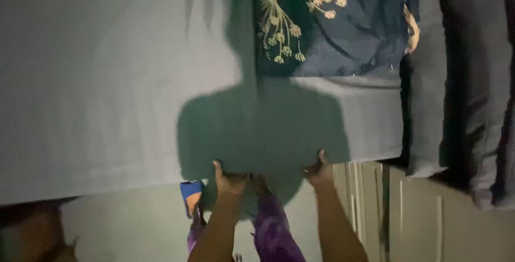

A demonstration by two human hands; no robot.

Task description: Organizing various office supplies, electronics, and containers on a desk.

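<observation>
The near edge of a pale grey bedsheet [123,106] is gripped by both hands: the left hand [229,180] is closed on it at about 7 o'clock, the right hand [320,172] at 5 o'clock. The sheet extends toward 12 o'clock, where a dark blue floral pillow [332,20] lies.

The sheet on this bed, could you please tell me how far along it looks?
Done: the grey sheet lies mostly flat across the bed, with a dark floral pillow at the far end. In hand: the left hand and right hand grip its near edge. Left: that edge looks untucked, and rumpled grey bedding lies at the right.
</observation>
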